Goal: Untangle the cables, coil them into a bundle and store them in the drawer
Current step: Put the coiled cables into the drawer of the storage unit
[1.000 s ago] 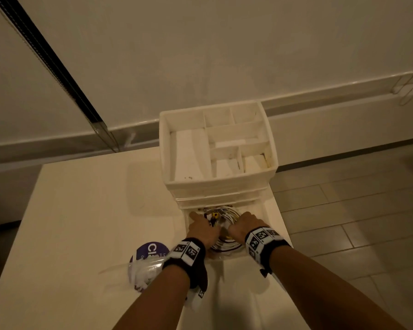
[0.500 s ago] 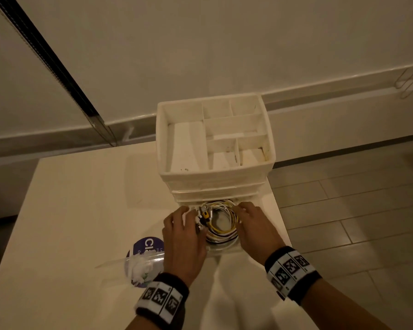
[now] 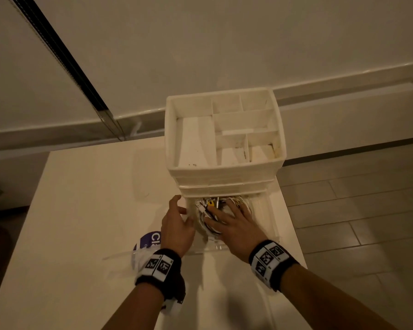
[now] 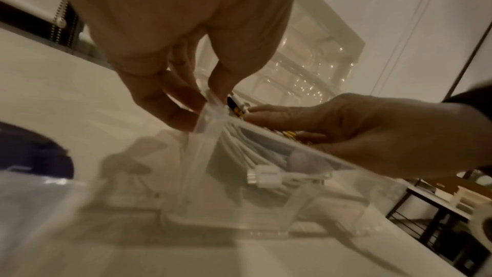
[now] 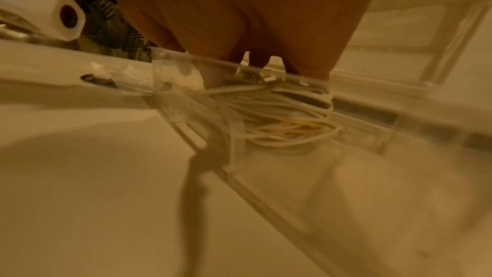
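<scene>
Cables (image 3: 209,216) lie coiled inside the pulled-out clear drawer (image 3: 267,219) on the white surface (image 3: 81,210); the right hand (image 3: 234,225) rests flat on them, fingers straight. Left wrist view: the left hand (image 4: 170,54) pinches the drawer's side wall. Right wrist view: coil under the palm.

everything i see sits in dim, warm yellowish light, my arms casting soft shadows on the surface (image 3: 86,210), small glints sparkling on the clear drawer unit (image 4: 314,66), both wrist views smeared with blur and bent at the edges, the right one darkest.
</scene>
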